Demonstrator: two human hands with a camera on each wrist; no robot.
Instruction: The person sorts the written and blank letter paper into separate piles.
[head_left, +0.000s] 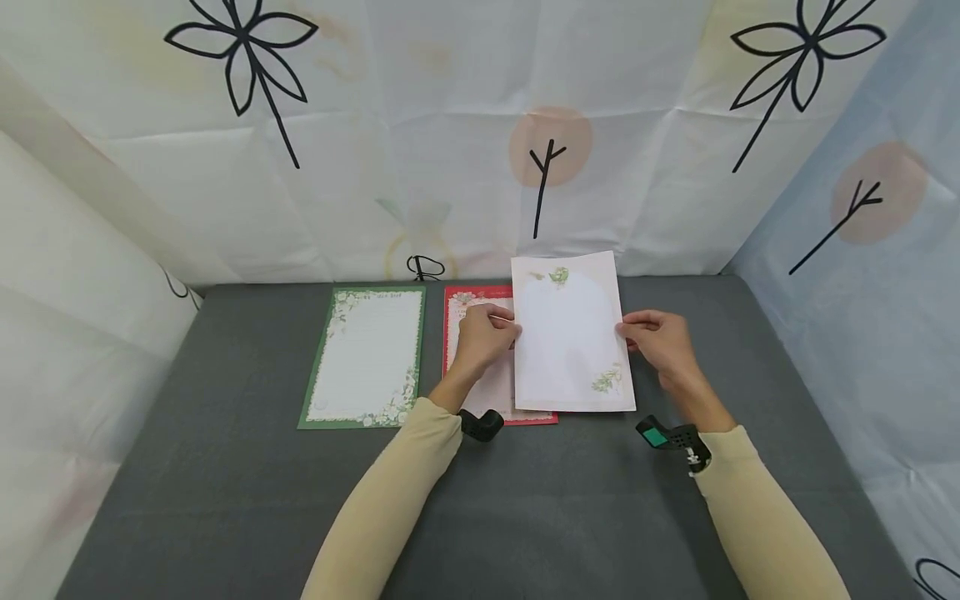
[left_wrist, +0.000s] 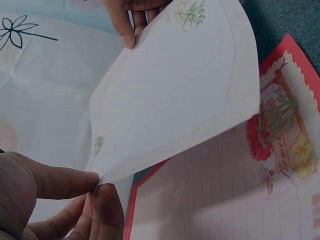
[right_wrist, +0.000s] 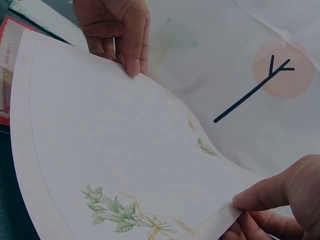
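A pale sheet of stationery paper (head_left: 570, 333) with small green floral prints is held up above the table. At its left edge my left hand (head_left: 485, 335) pinches it between thumb and fingers; my right hand (head_left: 660, 340) pinches the right edge. The sheet bows between the two hands in the right wrist view. Partly covered beneath it lies a red-bordered sheet (left_wrist: 200, 200) with lines and printed flowers. To the left, flat on the table, lies a green-bordered sheet (head_left: 366, 354) with floral corners.
A dark grey cloth covers the table (head_left: 525, 517). Behind it hangs a white curtain (head_left: 450, 167) with line-drawn plants, and a pale blue panel (head_left: 862, 292) borders the right side. Black wrist cameras are strapped to both forearms.
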